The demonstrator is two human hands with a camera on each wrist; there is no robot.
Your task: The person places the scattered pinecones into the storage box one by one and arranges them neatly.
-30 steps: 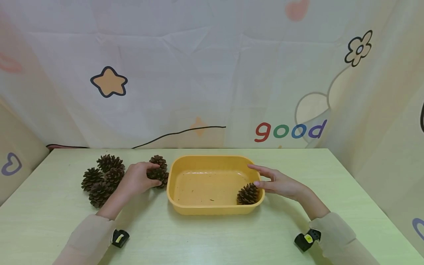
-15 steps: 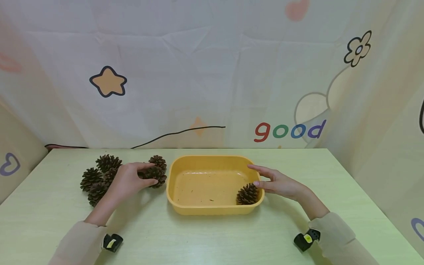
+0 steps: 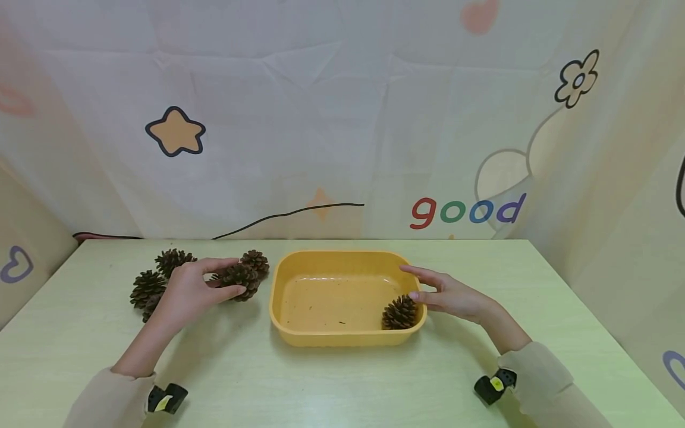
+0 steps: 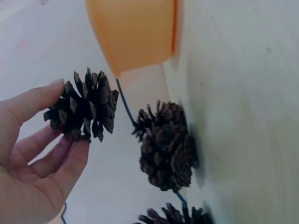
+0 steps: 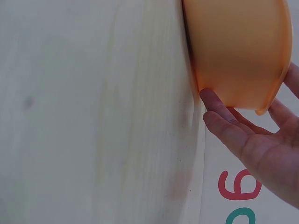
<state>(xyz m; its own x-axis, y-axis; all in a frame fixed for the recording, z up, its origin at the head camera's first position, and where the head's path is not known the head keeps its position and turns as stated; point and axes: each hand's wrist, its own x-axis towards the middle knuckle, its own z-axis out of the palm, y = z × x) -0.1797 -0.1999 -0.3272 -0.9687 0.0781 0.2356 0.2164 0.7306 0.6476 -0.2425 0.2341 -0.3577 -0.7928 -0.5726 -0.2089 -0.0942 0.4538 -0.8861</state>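
Note:
My left hand [image 3: 184, 292] pinches a brown pine cone [image 4: 86, 107] between thumb and fingers. In the left wrist view that cone is raised off the table. Just behind it in the head view, another pine cone [image 3: 255, 261] sits on the table, left of the yellow basin [image 3: 342, 339]. My right hand [image 3: 455, 297] holds the basin's right end, the thumb over the rim and other fingers against the outer wall [image 5: 238, 56]. Inside the basin's near right corner lies one pine cone [image 3: 399, 313].
Left of my left hand stands a cluster of pine cones, among them a back one [image 3: 173, 261] and a left one [image 3: 147, 288], partly hidden by the hand. The pale table [image 3: 332, 386] ends at a printed cloth backdrop [image 3: 299, 131].
My left hand has moved left, away from the basin, carrying the pine cone with it. More of the cone behind now shows. My right hand and the basin have stayed put.

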